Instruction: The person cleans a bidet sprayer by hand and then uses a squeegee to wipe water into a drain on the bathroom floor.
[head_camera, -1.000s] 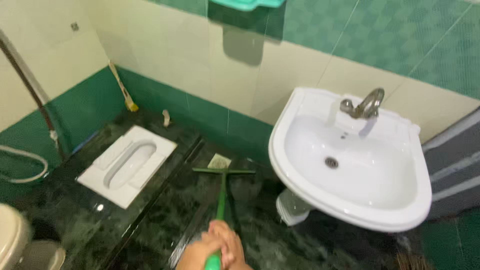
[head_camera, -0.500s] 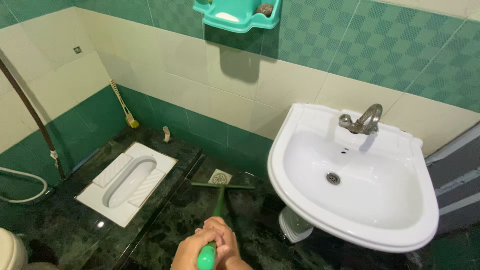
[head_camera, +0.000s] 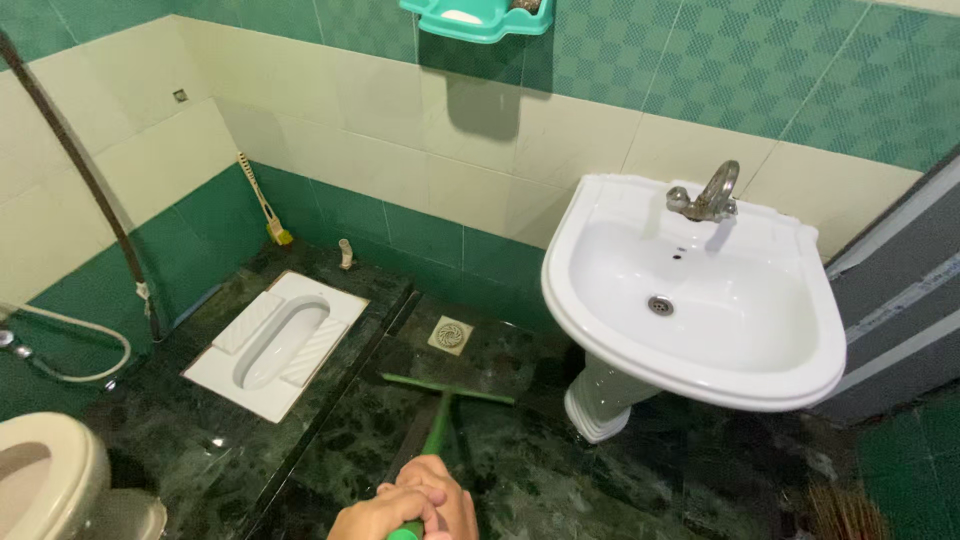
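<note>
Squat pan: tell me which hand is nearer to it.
Left, narrowly. The left hand grips the green squeegee handle on the side facing the squat pan; the right hand clasps the same handle beside it, toward the sink. Neither touches the pan.

Both hands grip the handle of a green floor squeegee (head_camera: 440, 410), left hand (head_camera: 375, 515) and right hand (head_camera: 440, 495) overlapping at bottom centre. Blade rests on dark green marble floor (head_camera: 560, 480), near square metal drain (head_camera: 450, 335). White squat toilet pan (head_camera: 275, 340) left, white ceramic pedestal sink (head_camera: 700, 300) right.
</note>
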